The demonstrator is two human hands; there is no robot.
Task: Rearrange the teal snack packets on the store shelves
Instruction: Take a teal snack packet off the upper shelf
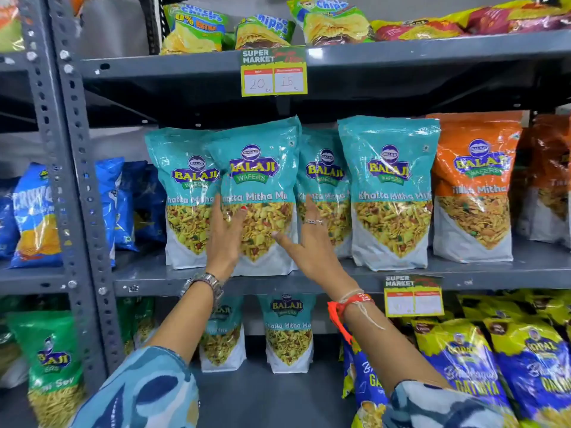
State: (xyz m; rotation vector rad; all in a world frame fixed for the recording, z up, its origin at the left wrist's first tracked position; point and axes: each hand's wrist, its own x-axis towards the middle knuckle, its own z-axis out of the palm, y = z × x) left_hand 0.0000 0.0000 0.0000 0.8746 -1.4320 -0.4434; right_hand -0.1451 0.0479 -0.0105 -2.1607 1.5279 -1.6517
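Several teal Khatta Mitha Mix packets stand upright on the middle shelf (463, 274). The front teal packet (262, 168) leans slightly right and overlaps the teal packet (179, 168) on its left. My left hand (225, 236) presses flat on its left side. My right hand (309, 239) touches its right edge, thumb on the front, fingers reaching in front of the teal packet behind (324, 168). Another teal packet (391, 193) stands further right. Two more teal packets (289, 332) stand on the shelf below, one (224, 335) partly behind my left arm.
Orange packets (475, 186) stand right of the teal ones. Blue chip bags (34, 217) fill the left bay beyond the grey upright (80, 186). Green chip bags (197, 29) lie on the top shelf. Yellow-blue bags (463, 366) and a green bag (49, 359) sit below. A price tag (274, 72) hangs above.
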